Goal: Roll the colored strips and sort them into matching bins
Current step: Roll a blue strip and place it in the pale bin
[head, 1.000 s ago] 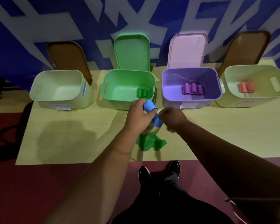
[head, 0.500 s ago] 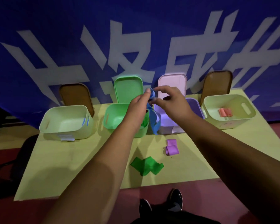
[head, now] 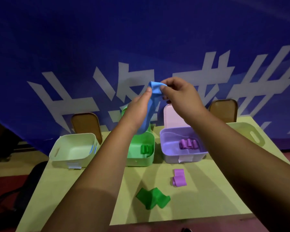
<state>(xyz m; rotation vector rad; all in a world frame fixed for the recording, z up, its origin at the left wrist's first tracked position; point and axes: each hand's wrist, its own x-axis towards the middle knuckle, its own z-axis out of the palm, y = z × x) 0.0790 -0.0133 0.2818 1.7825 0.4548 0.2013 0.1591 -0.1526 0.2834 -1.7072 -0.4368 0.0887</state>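
On the table (head: pixel 208 206) four open bins are set in a row: a cream bin (head: pixel 70 158) at the left, a green bin (head: pixel 141 162), a purple bin (head: pixel 182 157) and a second cream bin (head: pixel 251 131) at the right, partly hidden by the right arm. Green rolls (head: pixel 146 149) and purple rolls (head: pixel 188 144) are already sorted. Both hands are raised above the bins, against the banner. The top end of a blue strip (head: pixel 151 104) is pinched between thumb and fingers of the left hand (head: pixel 139 111), and the same end is pinched by thumb and forefinger of the right hand (head: pixel 181 96), its other fingers curled. The rest of the strip hangs free, its tail reaching the back rim of the green bin.

The rolling step is judged to be in hand, barely started. Next, the top end must be turned over on itself and the hanging tail wound in evenly; the left cream bin, marked with blue on its wall, is taken as the likely target. A green strip (head: pixel 152 200) and a purple strip (head: pixel 178 179) are left unrolled on the table.

Compared with half a second ago, the hands are held higher, well clear of the lids, and more of the strip is seen hanging loose. The two loose strips are unmoved.
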